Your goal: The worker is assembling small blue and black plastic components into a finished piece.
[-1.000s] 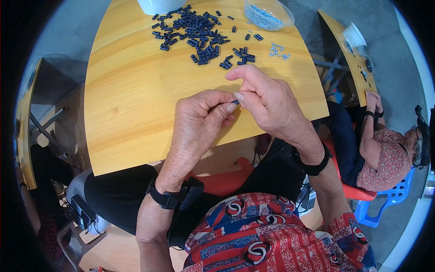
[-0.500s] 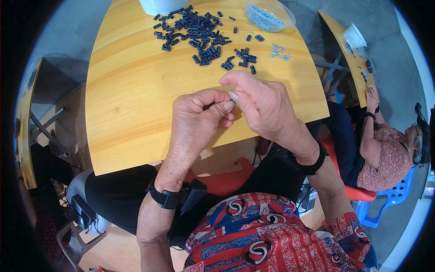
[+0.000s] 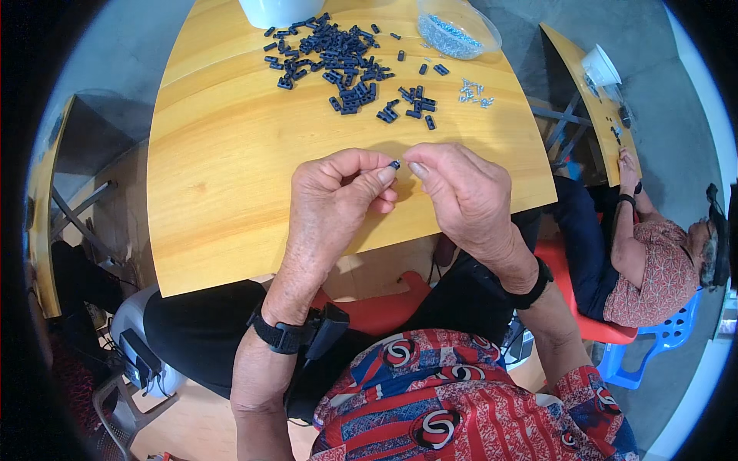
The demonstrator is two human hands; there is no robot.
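Note:
Above the near part of the table, my left hand pinches a small black plastic piece between thumb and fingertips, most of it hidden. Just to its right, my right hand has thumb and forefinger pressed together; whatever lies between them is too small to make out. A narrow gap parts the two hands. Beyond them a heap of black plastic pieces spreads over the table, several lying loose on its right side. Small silver screws form a little pile farther right.
On the wooden table, a white container and a clear tub of small silver and bluish parts stand at the far edge. To the right, another person sits at a separate table with a white bucket.
My right hand has drawn back slightly to the right and its fingers have come down, away from the black plastic piece. My left hand keeps its hold in nearly the same place.

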